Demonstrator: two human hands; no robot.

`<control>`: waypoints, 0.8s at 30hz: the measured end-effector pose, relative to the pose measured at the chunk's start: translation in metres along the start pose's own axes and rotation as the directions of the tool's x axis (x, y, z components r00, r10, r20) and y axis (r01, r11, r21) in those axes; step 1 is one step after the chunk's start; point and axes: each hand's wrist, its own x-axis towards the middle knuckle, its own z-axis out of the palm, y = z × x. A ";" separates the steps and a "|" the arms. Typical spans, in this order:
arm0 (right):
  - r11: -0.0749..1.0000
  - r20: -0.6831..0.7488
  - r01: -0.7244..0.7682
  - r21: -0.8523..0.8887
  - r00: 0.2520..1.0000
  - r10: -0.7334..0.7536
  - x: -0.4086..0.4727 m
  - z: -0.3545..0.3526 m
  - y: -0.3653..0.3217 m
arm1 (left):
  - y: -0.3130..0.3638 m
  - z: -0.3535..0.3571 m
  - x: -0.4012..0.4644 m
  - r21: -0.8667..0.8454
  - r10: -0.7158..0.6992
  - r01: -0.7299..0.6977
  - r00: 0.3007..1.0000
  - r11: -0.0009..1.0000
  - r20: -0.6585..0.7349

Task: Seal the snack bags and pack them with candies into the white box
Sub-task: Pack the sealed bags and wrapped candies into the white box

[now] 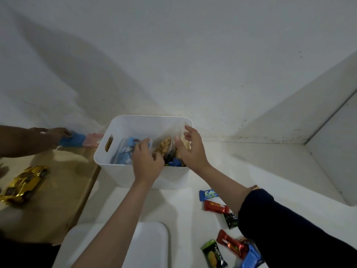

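Observation:
The white box (pixel 123 173) stands against the wall with a slot handle on its left side. Inside it stand a clear bag with a blue packet (pixel 125 149) on the left and a clear snack bag of yellowish pieces (pixel 166 146) in the middle. My left hand (pixel 146 161) reaches over the front rim, fingers curled at the foot of the snack bag. My right hand (pixel 191 147) is over the box's right part, fingers spread beside the bag's upper edge. Wrapped candies lie on the white counter: a blue one (pixel 207 194), a red one (pixel 216 206), a green one (pixel 213 254).
A white lid (pixel 143 246) lies at the front. Left of the box is a wooden surface (pixel 48 200) with a gold toy car (pixel 25 182). Another person's hand (pixel 56 134) holds a blue and pink object (pixel 81 141) near the wall. A white ledge (pixel 328 151) rises on the right.

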 end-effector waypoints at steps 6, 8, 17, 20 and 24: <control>0.996 -0.127 -0.092 -0.014 0.988 0.089 -0.038 -0.059 0.024 | 0.008 0.033 -0.097 0.035 0.245 -0.242 0.952 0.970 -0.184; 0.979 -0.055 -0.108 -0.170 0.993 0.100 -0.065 -0.094 0.050 | 0.006 0.053 -0.141 0.050 0.231 -0.228 0.971 0.972 -0.054; 0.565 0.274 0.020 -0.825 0.888 0.369 -0.203 -0.192 0.168 | -0.013 0.125 -0.285 0.468 -0.233 -0.043 0.824 0.883 0.516; 0.502 0.299 0.062 -0.862 0.863 0.406 -0.210 -0.195 0.185 | -0.011 0.145 -0.285 0.545 -0.228 -0.093 0.841 0.833 0.491; 0.510 0.351 0.155 -0.846 0.881 0.315 -0.186 -0.197 0.197 | -0.008 0.166 -0.263 0.587 -0.175 -0.175 0.854 0.791 0.491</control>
